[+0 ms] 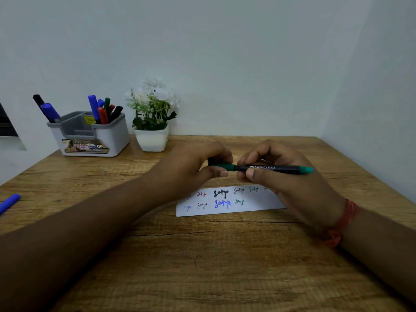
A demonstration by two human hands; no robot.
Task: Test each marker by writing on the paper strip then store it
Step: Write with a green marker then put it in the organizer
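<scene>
Hands [227, 167] around slim green-capped marker [270, 168]

A home study corner: wooden desk [202, 255], pen organizer [90, 136], potted flowers [153, 113].

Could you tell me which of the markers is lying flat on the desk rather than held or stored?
The blue marker at the desk's left edge. The green one is in both hands, and the others stand in the organizer.
</scene>
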